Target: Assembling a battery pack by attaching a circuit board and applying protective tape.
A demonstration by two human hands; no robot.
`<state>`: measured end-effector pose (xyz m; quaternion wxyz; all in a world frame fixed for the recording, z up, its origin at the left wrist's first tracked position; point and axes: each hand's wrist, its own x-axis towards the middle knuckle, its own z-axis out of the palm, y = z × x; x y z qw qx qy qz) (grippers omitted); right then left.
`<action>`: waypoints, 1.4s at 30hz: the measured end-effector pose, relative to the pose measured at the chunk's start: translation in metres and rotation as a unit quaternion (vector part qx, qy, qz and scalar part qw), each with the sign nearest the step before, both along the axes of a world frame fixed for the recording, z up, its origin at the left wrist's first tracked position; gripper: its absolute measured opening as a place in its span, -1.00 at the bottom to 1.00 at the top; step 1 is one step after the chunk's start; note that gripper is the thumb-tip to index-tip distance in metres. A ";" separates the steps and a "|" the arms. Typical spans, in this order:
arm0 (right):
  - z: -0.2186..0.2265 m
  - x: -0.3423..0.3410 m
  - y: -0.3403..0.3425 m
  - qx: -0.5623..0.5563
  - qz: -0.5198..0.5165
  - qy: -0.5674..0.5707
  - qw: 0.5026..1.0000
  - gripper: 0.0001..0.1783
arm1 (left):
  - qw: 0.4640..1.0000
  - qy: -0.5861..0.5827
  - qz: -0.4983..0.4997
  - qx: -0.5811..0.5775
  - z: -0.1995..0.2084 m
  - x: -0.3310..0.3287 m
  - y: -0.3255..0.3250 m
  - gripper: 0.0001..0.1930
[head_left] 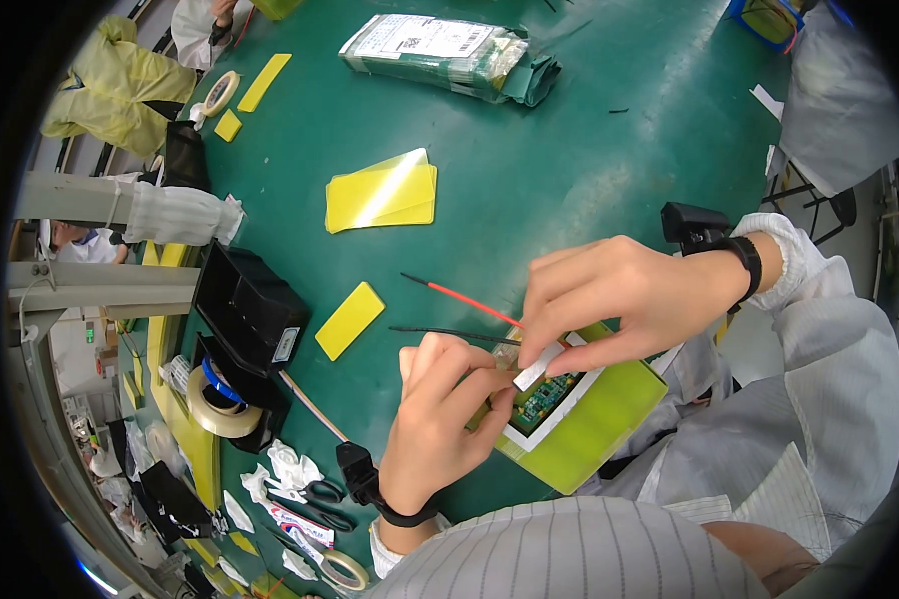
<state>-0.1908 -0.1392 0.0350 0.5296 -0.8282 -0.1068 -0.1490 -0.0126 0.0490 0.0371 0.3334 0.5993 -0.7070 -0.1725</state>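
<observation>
A white strip (538, 367) is pinched between the thumb and fingers of my right hand (624, 299). The curled fingers and thumb of my left hand (448, 409) close on the strip's near left end. Both hands are over a yellow-green block (599, 429) with a green circuit board (542, 401) set in its top. White edging (569, 407) frames part of the board, and my fingers hide the rest. From the block's far side, a red wire (474, 302) and a black wire (449, 332) run out to the left.
Yellow sheets (381, 192) and a single yellow piece (350, 320) lie on the green table (619, 170). A taped parcel (449, 55) is at the back. Black bins (250, 304), tape rolls (224, 401), scissors (322, 504) and crumpled white scraps (292, 466) lie on the left.
</observation>
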 end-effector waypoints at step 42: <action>-0.005 -0.006 0.008 -0.056 -0.041 -0.007 0.998 -0.71 | 0.990 0.064 0.055 0.112 0.003 -0.004 -0.002 -0.80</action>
